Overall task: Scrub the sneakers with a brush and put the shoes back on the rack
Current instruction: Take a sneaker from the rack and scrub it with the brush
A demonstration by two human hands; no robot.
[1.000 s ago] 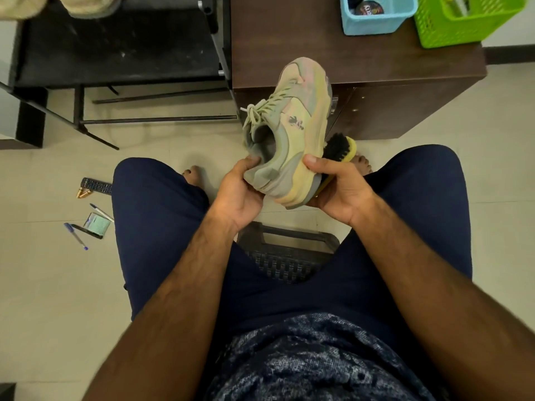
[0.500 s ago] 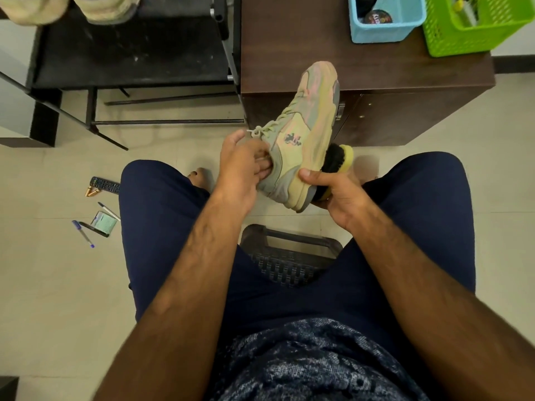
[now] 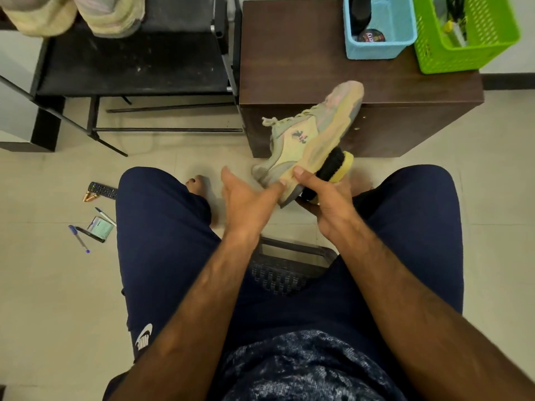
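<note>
A home: tiled floor (image 3: 52,285), a black shoe rack (image 3: 136,62), a wooden cabinet (image 3: 289,68), a remote (image 3: 102,191) and pens (image 3: 78,239) lying about

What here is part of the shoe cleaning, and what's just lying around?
Job in hand:
pastel yellow-and-grey sneaker
black-bristled yellow-backed brush, gripped by the right hand
left hand, touching the sneaker's heel
black metal shoe rack

Lying about on the floor:
black remote control
two brass-coloured batteries
blue pen
small green packet
</note>
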